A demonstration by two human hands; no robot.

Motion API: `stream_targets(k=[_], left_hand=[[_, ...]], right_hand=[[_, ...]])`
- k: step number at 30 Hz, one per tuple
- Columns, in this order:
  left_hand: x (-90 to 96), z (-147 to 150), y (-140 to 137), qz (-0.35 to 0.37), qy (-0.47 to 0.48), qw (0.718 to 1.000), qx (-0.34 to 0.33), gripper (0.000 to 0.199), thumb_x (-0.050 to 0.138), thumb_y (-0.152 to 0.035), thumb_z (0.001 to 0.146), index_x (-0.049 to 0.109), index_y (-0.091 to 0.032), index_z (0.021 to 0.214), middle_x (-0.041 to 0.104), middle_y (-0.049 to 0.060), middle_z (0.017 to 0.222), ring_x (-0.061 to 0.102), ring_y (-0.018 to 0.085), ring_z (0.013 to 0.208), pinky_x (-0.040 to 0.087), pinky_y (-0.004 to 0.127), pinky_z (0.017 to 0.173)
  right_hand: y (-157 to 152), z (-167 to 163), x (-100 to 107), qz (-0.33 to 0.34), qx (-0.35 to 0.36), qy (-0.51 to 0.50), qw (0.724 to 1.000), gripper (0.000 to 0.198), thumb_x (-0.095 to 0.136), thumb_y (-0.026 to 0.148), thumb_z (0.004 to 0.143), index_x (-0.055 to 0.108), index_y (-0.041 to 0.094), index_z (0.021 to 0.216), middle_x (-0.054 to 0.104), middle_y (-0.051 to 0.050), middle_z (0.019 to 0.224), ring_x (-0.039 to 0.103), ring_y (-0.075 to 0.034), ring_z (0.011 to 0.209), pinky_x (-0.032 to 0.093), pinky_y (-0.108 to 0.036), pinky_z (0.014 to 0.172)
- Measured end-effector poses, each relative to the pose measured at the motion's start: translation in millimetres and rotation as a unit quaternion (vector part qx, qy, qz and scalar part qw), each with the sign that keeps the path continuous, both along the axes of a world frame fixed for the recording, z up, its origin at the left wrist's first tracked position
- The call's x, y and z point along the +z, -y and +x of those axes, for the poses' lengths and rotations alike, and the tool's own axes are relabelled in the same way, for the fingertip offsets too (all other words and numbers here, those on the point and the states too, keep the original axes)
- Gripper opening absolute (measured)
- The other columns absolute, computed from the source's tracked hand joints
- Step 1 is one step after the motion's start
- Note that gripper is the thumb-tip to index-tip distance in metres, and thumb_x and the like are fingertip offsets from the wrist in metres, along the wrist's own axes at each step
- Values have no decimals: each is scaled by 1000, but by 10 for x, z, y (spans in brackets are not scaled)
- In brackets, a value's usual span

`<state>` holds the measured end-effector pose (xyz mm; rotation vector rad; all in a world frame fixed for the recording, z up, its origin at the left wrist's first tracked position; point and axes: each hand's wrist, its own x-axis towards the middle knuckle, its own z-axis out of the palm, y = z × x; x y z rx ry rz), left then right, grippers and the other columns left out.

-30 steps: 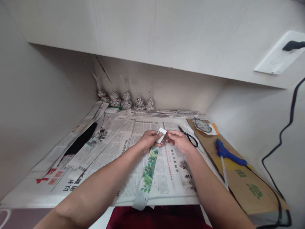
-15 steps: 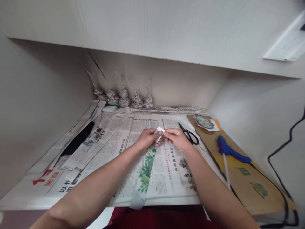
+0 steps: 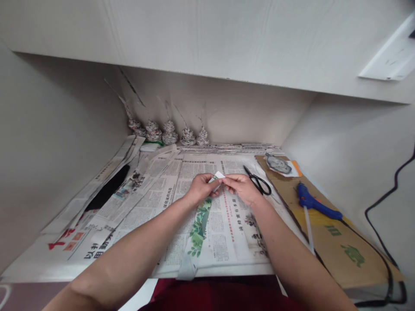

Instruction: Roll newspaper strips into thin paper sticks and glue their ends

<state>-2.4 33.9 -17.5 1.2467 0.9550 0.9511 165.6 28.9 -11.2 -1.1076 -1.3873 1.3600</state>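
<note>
A paper strip (image 3: 200,226) printed with green leaves hangs from my hands toward the table's front edge, its lower end pale and bent. Its upper end is folded over, with a small white face showing between my fingers. My left hand (image 3: 201,190) is closed on that end from the left, thumb on top. From the right, the fingertips of my right hand (image 3: 239,186) pinch the same folded end. My fingers hide part of the fold. Black-handled scissors (image 3: 259,181) lie just beyond my right hand.
Newspaper sheets (image 3: 175,181) cover the table. At right, a blue glue gun (image 3: 316,204) with a glue stick rests on cardboard (image 3: 340,263), its cord trailing right. Several woven paper gourds (image 3: 170,134) stand at the back beside rolled paper sticks (image 3: 227,149). An overhead panel (image 3: 207,39) hangs above.
The folded end has turned slightly in my fingers, with less of its white face showing. Both hands stay in nearly the same place; the view has shifted a little.
</note>
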Motion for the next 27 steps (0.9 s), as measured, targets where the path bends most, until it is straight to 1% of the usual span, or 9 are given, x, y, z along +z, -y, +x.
stream_targets(k=[6,11,16,21,27], left_hand=[[24,19,23,-11,2,1000,3,29,68,-40,70,64,-13,76,61,3,59,57,11,49,48,20,46],[17,21,38,-18,18,999,-20,29,67,-41,71,65,-12,75,63,4,61,58,11,51,49,21,47],[14,20,44,-22,17,999,-26,28,66,-40,73,65,-12,75,65,6,64,60,12,54,50,21,48],[7,26,43,-21,7,999,-32,27,65,-39,74,65,-13,75,66,7,67,63,14,58,50,21,49],[13,24,47,-26,-6,999,-25,23,65,-36,75,65,-14,77,67,7,67,64,15,59,51,21,49]], right_hand=[[-18,27,-45,-3,-9,-8,1000,30,70,42,69,72,16,83,53,1,57,42,-9,51,29,-23,46],[-28,46,-53,-9,-13,-11,1000,33,70,43,68,73,16,87,54,0,56,42,-10,50,29,-24,46],[-20,51,-36,-19,-8,-18,1000,29,70,41,70,72,15,83,53,1,55,42,-9,50,28,-24,46],[-15,28,-16,-30,-43,-14,999,29,72,42,65,71,15,77,53,2,54,41,-8,47,27,-23,44],[-34,0,-32,-37,-75,-17,996,32,76,41,60,72,15,77,55,0,56,43,-9,48,26,-23,41]])
